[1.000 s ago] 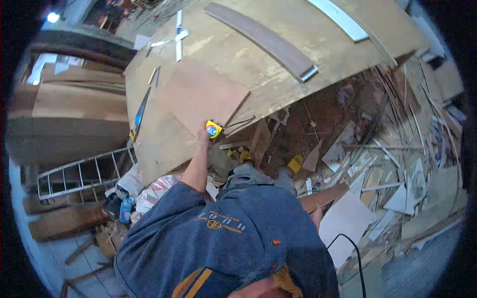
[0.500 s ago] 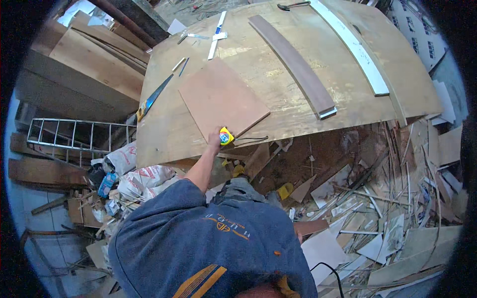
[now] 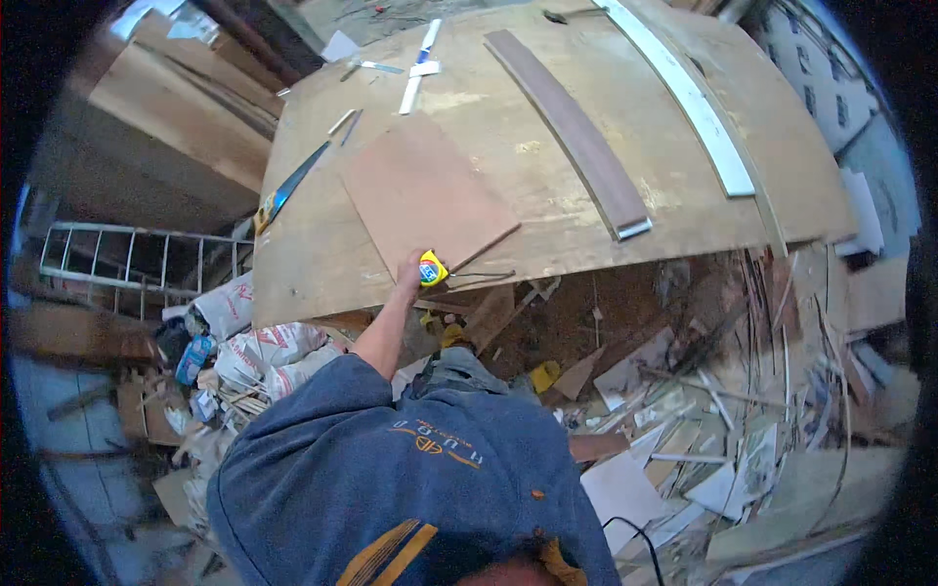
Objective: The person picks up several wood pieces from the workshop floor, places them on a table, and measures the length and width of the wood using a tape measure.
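My left hand (image 3: 408,272) is closed around a yellow tape measure (image 3: 432,269) at the near corner of a square brown board (image 3: 430,190). The board lies turned cornerwise on a large plywood worktop (image 3: 322,264). Beside the tape measure, a thin dark rod (image 3: 484,274) lies along the worktop's front edge. My right hand is hidden beyond my body. A brown board piece (image 3: 596,447) sticks out past my right side; what supports it cannot be seen.
A handsaw (image 3: 298,184) lies left of the board. Farther right are a long brown plank (image 3: 567,132) and a white strip (image 3: 684,103). A metal ladder (image 3: 147,256) and filled white sacks (image 3: 269,354) stand at left. Wood scraps (image 3: 723,488) litter the floor at right.
The whole view has shifted slightly, moving the scene a little left in the picture. My left hand keeps hold of the tape measure at the same board corner.
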`<action>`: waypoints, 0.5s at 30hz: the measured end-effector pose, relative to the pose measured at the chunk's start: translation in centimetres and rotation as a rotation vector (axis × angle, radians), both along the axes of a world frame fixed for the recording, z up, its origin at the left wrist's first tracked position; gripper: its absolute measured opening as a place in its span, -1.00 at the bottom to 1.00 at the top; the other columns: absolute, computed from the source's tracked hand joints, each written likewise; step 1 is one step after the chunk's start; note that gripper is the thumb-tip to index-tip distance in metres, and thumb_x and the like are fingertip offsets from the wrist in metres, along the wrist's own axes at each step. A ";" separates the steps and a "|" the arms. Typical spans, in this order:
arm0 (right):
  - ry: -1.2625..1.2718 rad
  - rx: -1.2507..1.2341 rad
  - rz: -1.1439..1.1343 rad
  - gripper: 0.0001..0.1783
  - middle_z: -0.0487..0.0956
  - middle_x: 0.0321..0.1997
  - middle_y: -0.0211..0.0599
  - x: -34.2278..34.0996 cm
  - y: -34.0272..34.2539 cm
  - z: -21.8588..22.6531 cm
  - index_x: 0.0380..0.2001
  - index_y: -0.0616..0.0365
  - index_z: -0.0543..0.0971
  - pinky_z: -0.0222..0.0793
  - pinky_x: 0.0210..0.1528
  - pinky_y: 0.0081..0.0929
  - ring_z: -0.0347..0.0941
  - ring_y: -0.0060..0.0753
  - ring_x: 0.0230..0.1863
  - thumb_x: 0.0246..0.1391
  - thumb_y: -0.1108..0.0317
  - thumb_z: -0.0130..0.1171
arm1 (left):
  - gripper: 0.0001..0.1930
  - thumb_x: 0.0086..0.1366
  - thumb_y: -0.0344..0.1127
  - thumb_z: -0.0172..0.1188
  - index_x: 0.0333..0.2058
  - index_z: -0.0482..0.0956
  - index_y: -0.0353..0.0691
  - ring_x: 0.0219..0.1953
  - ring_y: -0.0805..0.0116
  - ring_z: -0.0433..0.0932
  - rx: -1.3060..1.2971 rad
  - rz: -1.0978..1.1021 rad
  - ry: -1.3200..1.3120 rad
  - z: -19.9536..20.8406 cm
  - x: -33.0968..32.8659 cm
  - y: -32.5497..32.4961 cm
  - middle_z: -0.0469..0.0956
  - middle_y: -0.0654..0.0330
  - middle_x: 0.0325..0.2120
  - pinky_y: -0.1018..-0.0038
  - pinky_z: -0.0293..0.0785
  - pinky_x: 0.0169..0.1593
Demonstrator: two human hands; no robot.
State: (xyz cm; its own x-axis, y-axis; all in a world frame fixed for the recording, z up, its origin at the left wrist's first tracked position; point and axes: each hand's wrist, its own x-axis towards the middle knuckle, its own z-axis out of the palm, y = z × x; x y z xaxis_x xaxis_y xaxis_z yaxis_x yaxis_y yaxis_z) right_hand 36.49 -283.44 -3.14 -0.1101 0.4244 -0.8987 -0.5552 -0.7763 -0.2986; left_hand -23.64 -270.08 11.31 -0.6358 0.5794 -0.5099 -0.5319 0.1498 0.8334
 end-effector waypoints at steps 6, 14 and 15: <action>0.167 0.046 -0.217 -0.52 0.54 -0.06 -0.15 -3.2 -0.5 4.0 0.01 0.24 0.48 0.46 -0.06 -0.15 0.52 -0.14 -0.06 0.14 0.12 0.11 | -0.64 0.39 -0.12 -0.05 0.02 0.47 -0.17 -0.20 0.15 0.61 0.160 -0.274 0.001 -6.3 -4.1 -3.2 0.59 0.09 -0.23 0.17 0.62 -0.07; 0.068 -0.154 -0.317 -0.44 0.58 -0.06 -0.15 -0.8 0.2 5.2 0.06 0.16 0.44 0.51 -0.03 -0.10 0.57 -0.10 -0.10 -0.03 0.19 0.23 | -0.54 0.39 -0.07 -0.15 0.18 0.33 -0.11 0.05 -0.05 0.50 -0.018 -0.222 -0.151 -5.8 -4.6 -3.4 0.49 -0.01 0.05 -0.12 0.47 0.09; 0.037 -0.122 -0.363 -0.49 0.59 -0.10 -0.14 -1.0 -0.7 5.1 0.02 0.17 0.46 0.53 -0.07 -0.10 0.58 -0.09 -0.14 -0.02 0.23 0.22 | -0.54 0.40 -0.07 -0.17 0.18 0.33 -0.10 0.04 -0.05 0.51 -0.069 -0.176 -0.146 -5.2 -4.5 -2.5 0.49 0.00 0.03 -0.13 0.48 0.09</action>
